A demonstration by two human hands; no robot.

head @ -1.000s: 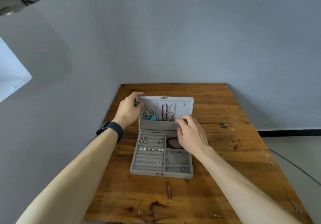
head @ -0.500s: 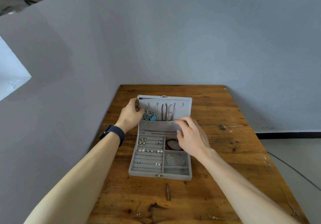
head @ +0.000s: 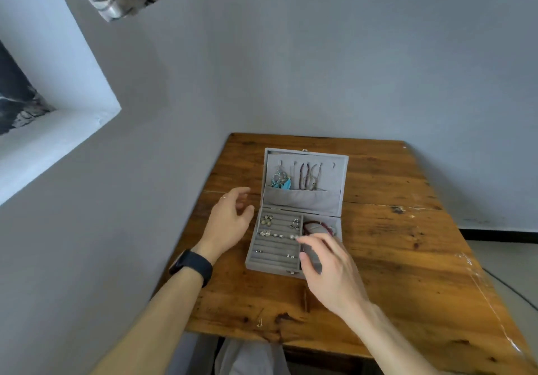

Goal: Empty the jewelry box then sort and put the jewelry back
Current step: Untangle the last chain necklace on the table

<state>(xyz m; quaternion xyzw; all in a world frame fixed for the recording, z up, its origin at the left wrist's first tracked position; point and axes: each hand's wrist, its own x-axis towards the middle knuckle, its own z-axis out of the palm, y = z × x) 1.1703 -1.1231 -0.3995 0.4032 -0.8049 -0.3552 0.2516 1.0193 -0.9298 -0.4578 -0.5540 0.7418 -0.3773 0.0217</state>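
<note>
The right hand's (head: 330,270) fingers (head: 316,242) are spread and gently bent, with nothing visibly held between them. The index tip sits just beside a pearl stud (head: 292,237) at the right end of the ring rolls, and the thumb hangs over the near right compartment. The palm covers most of that near compartment, so its contents cannot be made out.

The left hand (head: 230,220) hovers just left of the box with its fingers loosely curled and holding nothing. It does not touch the box wall. A thin ring (head: 222,197) shows on one finger and a black wristband (head: 192,267) wraps the wrist.

The grey velvet jewelry box (head: 272,261) lies open near the middle of the wooden table (head: 401,252), its lid (head: 337,171) upright on the far side. Small earrings (head: 267,220) are dotted along the ring rolls in the left section. A dark red beaded bracelet (head: 318,224) lies in the far right compartment. Inside the lid, necklaces (head: 308,178) hang from hooks into a fabric pocket (head: 302,200), with a turquoise piece (head: 286,184) at the left.
</note>
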